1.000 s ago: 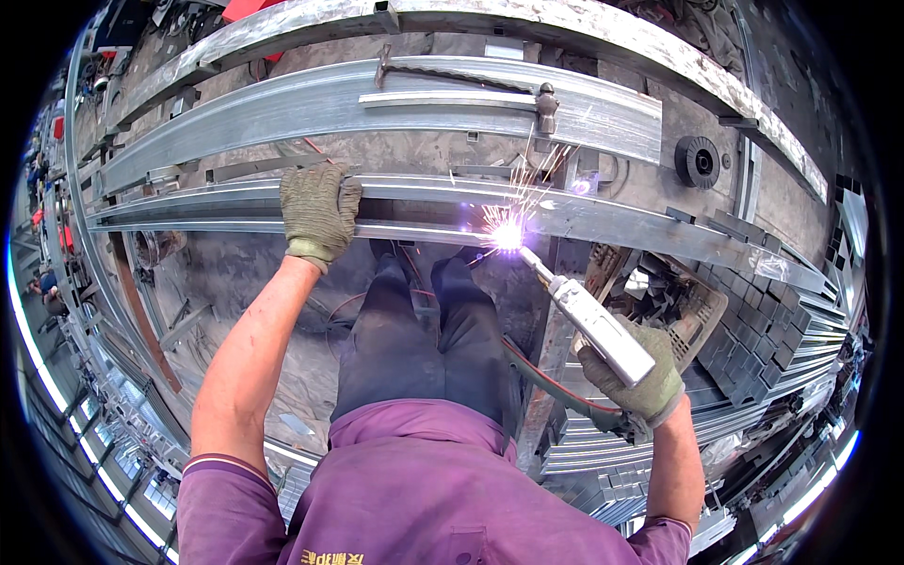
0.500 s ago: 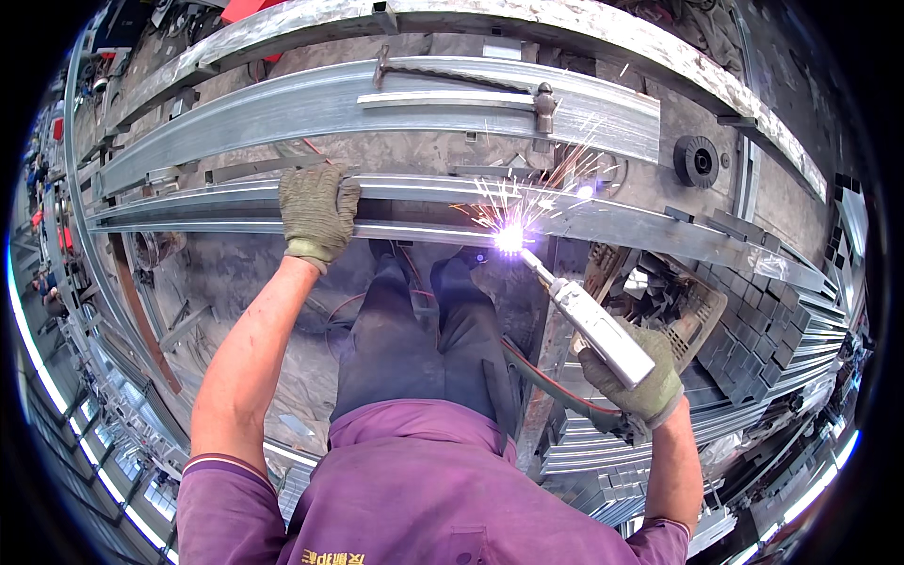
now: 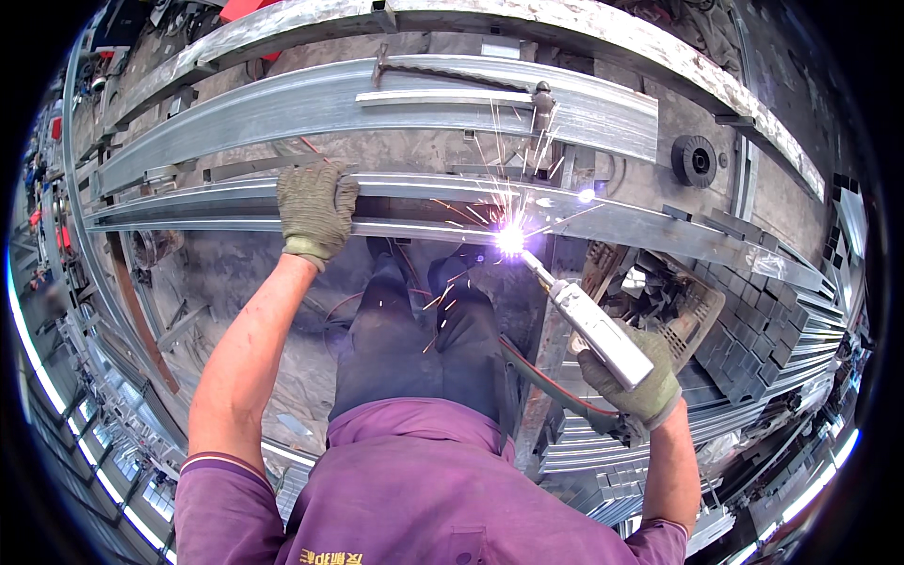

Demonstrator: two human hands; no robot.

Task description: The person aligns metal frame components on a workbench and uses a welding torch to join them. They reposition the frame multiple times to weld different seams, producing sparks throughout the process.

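Observation:
My left hand [image 3: 316, 212], in a knitted olive work glove, is wrapped over a long galvanized steel channel [image 3: 424, 188] lying crosswise before me. My right hand [image 3: 652, 381], gloved alike, grips a white handheld welding gun [image 3: 603, 334] with a slim metal nozzle. The nozzle tip meets the channel's near edge to the right of my legs. A bright violet-white glare [image 3: 510, 241] burns there and throws sparks, hiding the weld spot itself. A red-and-grey hose [image 3: 556, 388] trails from near my right hand.
Beyond the channel, a wide steel profile [image 3: 282, 104] carries a hammer [image 3: 543, 105] with a twisted handle and a narrow metal strip. A black wheel-like spool [image 3: 695, 160] lies to the right. Nearer me are a plastic crate [image 3: 697, 325] of scraps and stacked square tubes [image 3: 753, 325].
The sparks have changed shape: several now fly higher and some fall in front of my legs. Both hands and the welding gun hold almost the same place.

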